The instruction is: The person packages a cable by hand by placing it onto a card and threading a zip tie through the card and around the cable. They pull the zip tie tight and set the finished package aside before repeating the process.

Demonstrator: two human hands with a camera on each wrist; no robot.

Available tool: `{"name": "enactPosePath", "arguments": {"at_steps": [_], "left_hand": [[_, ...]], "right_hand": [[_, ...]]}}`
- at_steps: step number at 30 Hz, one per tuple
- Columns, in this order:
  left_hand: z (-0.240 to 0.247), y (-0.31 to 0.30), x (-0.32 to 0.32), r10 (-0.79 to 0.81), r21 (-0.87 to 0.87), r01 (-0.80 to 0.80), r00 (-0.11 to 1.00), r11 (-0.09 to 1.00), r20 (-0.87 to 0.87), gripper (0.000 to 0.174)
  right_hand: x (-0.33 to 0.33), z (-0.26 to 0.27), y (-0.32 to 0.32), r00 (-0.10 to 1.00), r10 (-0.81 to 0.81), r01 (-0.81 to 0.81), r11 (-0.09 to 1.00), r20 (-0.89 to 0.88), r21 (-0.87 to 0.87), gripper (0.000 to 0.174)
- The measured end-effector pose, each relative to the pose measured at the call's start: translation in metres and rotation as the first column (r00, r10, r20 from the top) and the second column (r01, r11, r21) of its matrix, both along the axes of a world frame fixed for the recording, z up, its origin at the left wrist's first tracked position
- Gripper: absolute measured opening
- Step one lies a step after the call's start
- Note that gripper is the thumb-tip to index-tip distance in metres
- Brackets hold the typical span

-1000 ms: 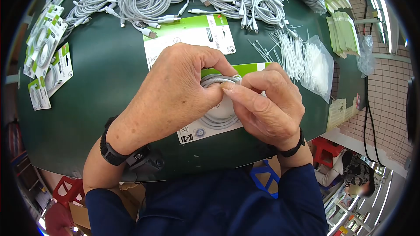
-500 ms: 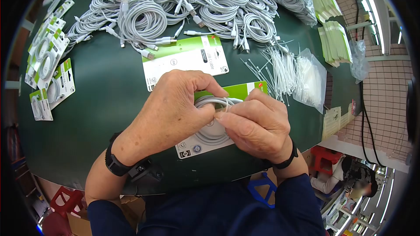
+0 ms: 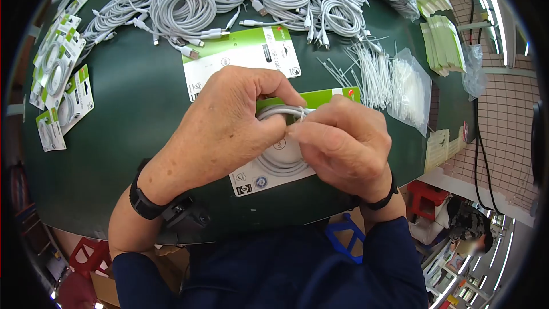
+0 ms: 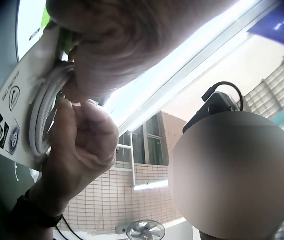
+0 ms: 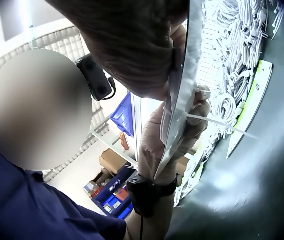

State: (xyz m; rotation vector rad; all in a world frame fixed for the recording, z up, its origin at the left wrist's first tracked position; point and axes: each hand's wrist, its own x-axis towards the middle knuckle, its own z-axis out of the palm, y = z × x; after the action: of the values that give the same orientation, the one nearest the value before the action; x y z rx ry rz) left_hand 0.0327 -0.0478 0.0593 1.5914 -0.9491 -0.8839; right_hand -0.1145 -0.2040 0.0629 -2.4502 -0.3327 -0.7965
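Observation:
A coiled white cable [image 3: 280,169] lies against a green-and-white packaging card [image 3: 242,182], held a little above the table. My left hand [image 3: 220,129] grips the coil, its thumb inside the ring and its index finger over the top. A thin white cable tie [image 3: 302,114] loops round the upper part of the coil. My right hand [image 3: 349,146] pinches at this tie, thumb and index fingertip together beside the left thumb. In the right wrist view the card stands edge-on, and the tie's straight tail [image 5: 219,123] sticks out behind it. The right fingertips' exact hold is partly hidden.
Another packaging card [image 3: 246,46] lies flat beyond the hands. A heap of coiled cables [image 3: 183,6] fills the far side. Loose cable ties [image 3: 369,74] and a bag of ties [image 3: 410,88] lie right. Packed cards [image 3: 57,68] stand left; green card stacks [image 3: 443,46] sit far right.
The tie's loop shows more plainly between the hands than a second ago, and the right fingers have curled in further. Left hand, coil and card keep nearly the same pose; the head view shifts slightly.

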Motion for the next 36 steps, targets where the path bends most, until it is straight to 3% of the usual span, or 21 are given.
{"name": "enactPosePath", "arguments": {"at_steps": [7,10,13,15,16,19,23,26,27,29,32,33,36], "left_hand": [[0.005,0.002,0.004,0.004,0.007,-0.004,1.000,1.000,-0.004,0.025],[0.005,0.003,0.006,0.005,0.045,-0.005,1.000,0.999,-0.013,0.028],[0.009,0.004,0.009,-0.006,0.021,0.007,0.999,1.000,-0.049,0.029],[0.016,0.005,0.010,0.000,0.034,0.002,0.999,0.999,-0.049,0.028],[0.018,0.005,0.010,0.004,0.039,-0.002,0.999,0.999,-0.049,0.028],[0.015,0.006,0.010,0.028,-0.026,-0.029,0.998,0.999,-0.051,0.028],[0.014,0.012,0.015,0.043,-0.015,-0.045,0.992,0.999,-0.119,0.027],[0.016,0.012,0.017,0.045,-0.048,-0.051,0.993,0.998,-0.111,0.027],[0.019,0.011,0.015,0.047,-0.033,-0.052,0.989,0.998,-0.140,0.027],[0.020,0.009,0.014,0.044,-0.033,-0.050,0.984,0.998,-0.170,0.027],[0.016,0.007,0.012,0.034,-0.059,-0.043,0.989,0.997,-0.142,0.028],[0.016,0.007,0.012,0.036,-0.059,-0.042,0.993,0.997,-0.110,0.028],[0.015,0.008,0.010,0.043,-0.066,-0.050,0.993,0.997,-0.109,0.029]], "right_hand": [[0.000,0.007,-0.002,0.998,-0.021,0.014,0.994,0.055,0.111,0.038],[-0.007,0.009,-0.014,0.991,-0.062,0.031,0.969,0.119,0.243,0.037],[-0.007,0.004,-0.030,0.927,-0.319,0.188,0.850,0.197,0.492,0.021],[-0.008,0.005,-0.048,0.920,-0.392,0.313,0.729,-0.004,0.609,0.017],[-0.007,0.003,-0.054,0.924,-0.364,0.344,0.654,-0.118,0.673,0.016],[0.001,-0.013,-0.056,0.937,-0.114,0.333,0.574,-0.329,0.748,0.021],[0.003,-0.020,-0.053,0.942,0.272,0.160,0.152,-0.197,0.975,0.028],[0.009,-0.029,-0.048,0.917,0.278,0.242,0.181,-0.286,0.953,0.031],[0.003,-0.035,-0.045,0.900,0.299,0.178,0.412,-0.317,0.893,0.046],[-0.018,-0.039,-0.033,0.844,0.506,0.234,-0.047,-0.179,0.971,0.057],[-0.039,-0.072,-0.041,0.760,0.641,0.070,0.087,-0.110,0.994,0.063],[-0.042,-0.069,-0.034,0.769,0.604,0.145,0.155,-0.210,0.977,0.062],[-0.037,-0.050,-0.035,0.729,0.556,0.355,0.192,-0.399,0.915,0.061]]}}
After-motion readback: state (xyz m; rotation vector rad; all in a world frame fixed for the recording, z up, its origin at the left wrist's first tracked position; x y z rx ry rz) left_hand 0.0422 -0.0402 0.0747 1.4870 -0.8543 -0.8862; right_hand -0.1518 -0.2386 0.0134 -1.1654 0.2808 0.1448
